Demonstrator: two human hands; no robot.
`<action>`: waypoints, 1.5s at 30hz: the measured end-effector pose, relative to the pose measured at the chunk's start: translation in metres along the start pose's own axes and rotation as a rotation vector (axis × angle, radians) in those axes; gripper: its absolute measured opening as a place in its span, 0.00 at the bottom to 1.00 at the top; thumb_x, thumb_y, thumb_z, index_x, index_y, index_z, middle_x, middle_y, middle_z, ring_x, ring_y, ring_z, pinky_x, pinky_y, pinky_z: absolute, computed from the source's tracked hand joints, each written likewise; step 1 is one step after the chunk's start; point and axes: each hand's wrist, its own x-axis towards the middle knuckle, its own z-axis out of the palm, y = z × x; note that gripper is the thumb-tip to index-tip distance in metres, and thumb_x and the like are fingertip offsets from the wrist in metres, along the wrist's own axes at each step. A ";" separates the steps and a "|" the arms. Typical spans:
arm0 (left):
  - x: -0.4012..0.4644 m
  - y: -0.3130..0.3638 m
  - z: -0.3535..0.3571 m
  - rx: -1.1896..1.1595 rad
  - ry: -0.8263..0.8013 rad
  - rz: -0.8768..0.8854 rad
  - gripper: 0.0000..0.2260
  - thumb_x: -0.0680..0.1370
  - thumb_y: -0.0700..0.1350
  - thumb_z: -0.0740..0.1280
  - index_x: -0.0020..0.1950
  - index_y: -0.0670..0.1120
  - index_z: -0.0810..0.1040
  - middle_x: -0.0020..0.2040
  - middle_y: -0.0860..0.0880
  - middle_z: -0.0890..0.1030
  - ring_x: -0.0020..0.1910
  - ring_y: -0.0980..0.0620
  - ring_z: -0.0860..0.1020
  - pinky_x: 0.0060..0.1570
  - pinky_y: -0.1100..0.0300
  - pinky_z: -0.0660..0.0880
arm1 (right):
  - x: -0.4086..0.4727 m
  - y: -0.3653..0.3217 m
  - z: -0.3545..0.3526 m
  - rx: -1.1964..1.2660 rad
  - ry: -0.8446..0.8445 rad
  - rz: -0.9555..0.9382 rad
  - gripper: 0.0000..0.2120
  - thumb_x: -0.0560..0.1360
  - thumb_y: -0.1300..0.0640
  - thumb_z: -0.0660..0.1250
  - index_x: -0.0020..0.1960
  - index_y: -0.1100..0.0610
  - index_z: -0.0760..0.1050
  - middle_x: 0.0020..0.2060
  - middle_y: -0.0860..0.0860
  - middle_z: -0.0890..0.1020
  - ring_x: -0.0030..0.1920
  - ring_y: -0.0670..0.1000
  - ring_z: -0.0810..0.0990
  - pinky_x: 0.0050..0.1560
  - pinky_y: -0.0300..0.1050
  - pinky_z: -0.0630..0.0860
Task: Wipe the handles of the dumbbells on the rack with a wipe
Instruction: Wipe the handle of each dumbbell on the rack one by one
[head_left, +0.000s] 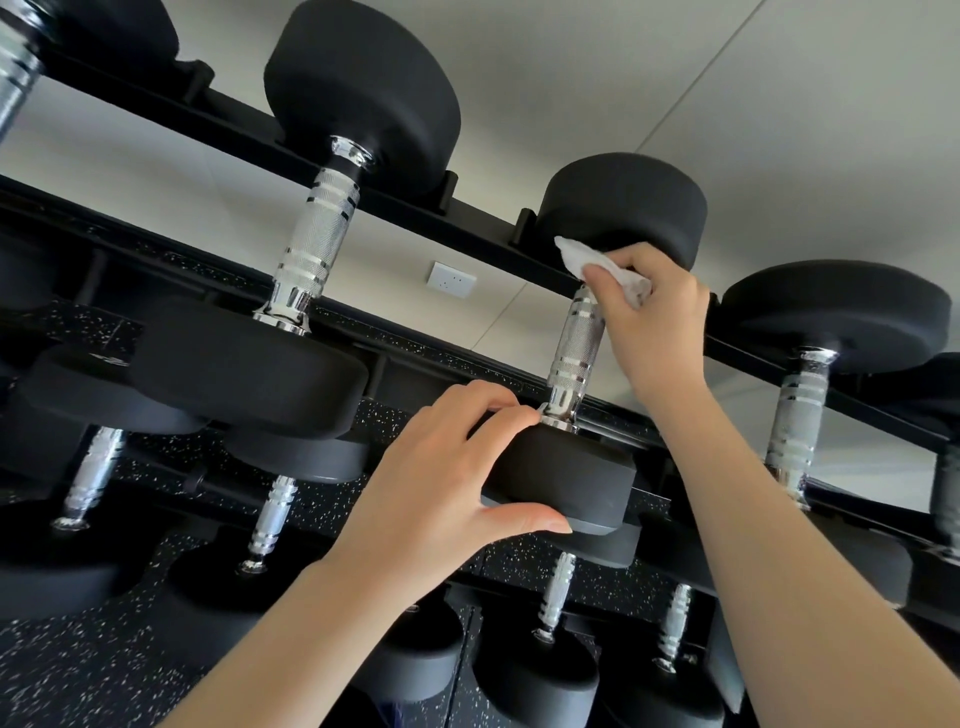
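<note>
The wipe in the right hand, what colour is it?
White, seen in the head view: the wipe is held by the right hand at the handle's top.

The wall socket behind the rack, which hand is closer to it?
Right. The right hand, holding the wipe, appears just right of the wall socket; the left hand grips the dumbbell head well below it.

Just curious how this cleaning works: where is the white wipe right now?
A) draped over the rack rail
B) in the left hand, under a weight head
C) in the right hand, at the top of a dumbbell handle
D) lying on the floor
C: the right hand pinches the wipe against the top of the handle, while the left hand grips the lower weight head.
</note>
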 end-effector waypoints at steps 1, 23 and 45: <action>0.001 0.000 -0.001 0.011 0.000 0.008 0.28 0.68 0.66 0.67 0.59 0.47 0.77 0.55 0.53 0.75 0.54 0.54 0.74 0.50 0.57 0.72 | 0.000 0.001 0.000 0.044 -0.022 0.036 0.05 0.74 0.52 0.67 0.46 0.53 0.78 0.37 0.44 0.79 0.38 0.43 0.75 0.37 0.30 0.71; 0.046 0.058 0.023 0.202 -0.239 0.259 0.28 0.74 0.66 0.59 0.59 0.46 0.79 0.54 0.52 0.77 0.54 0.52 0.75 0.53 0.56 0.71 | -0.098 0.044 -0.106 0.164 0.092 0.325 0.04 0.78 0.53 0.63 0.50 0.53 0.72 0.43 0.47 0.79 0.38 0.48 0.77 0.33 0.34 0.72; 0.035 0.157 0.135 0.192 -0.205 0.016 0.29 0.76 0.67 0.55 0.68 0.50 0.73 0.60 0.57 0.74 0.56 0.60 0.71 0.54 0.67 0.67 | -0.027 0.178 -0.133 -0.048 0.267 -0.046 0.05 0.73 0.59 0.68 0.48 0.59 0.80 0.47 0.56 0.78 0.49 0.56 0.75 0.46 0.47 0.70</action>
